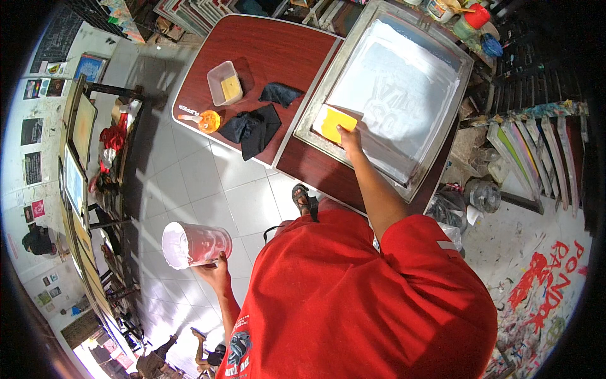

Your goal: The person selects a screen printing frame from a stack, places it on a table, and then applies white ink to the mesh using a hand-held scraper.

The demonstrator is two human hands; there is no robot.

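Note:
My right hand (351, 138) grips a flat yellow scraper (331, 123) at the near left corner of a screen-printing frame (435, 156). White paste (401, 69) coats much of the frame's grey mesh, and faint design shapes show through it. Out to the left, my left hand (214, 274) holds a translucent plastic tub (203, 245) over the floor. The tub is tilted, its mouth faces left, and white residue smears its inside. Part of that hand is hidden behind the tub.
The frame lies on a dark red table (252, 44). A clear container (225, 83) with a yellow piece inside, an orange bottle (209, 121) and black cloths (262, 129) rest there. Jars (470, 22) stand at the far right. Racked frames (536, 155) line the right, shelving (113, 158) the left.

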